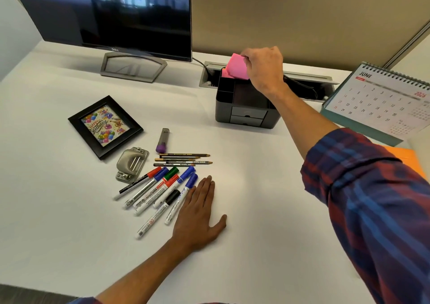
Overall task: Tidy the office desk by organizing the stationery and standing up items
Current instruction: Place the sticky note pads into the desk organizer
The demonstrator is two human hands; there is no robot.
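Right hand reaches over the organizer, which serves as landmark. Its fingers are pinched on the upper right edge of a pink sticky-note pad. The pad is tilted, its lower end at the mouth of the organizer's rear compartment, its upper end above the rim. A second pink edge shows just behind and left of it inside that compartment. The thumb is hidden behind the pad and the hand.

Left hand lies flat on the tabletop, in front of and left of the organizer. Its fingers are stretched out and close together, thumb spread, holding nothing. The fingertips lie just beside the blue cap of the nearest marker; contact cannot be judged.

In front-left of the organizer:
- markers in a loose fan, caps red, blue, green and black
- pencils in a rough parallel row, just beyond the markers
- a purple-tipped grey tube, beyond the pencils
- a metal hole punch, left of the markers
- a picture frame lying flat, farther left

Right of the organizer: a desk calendar, standing, showing June. Left and behind: a monitor.
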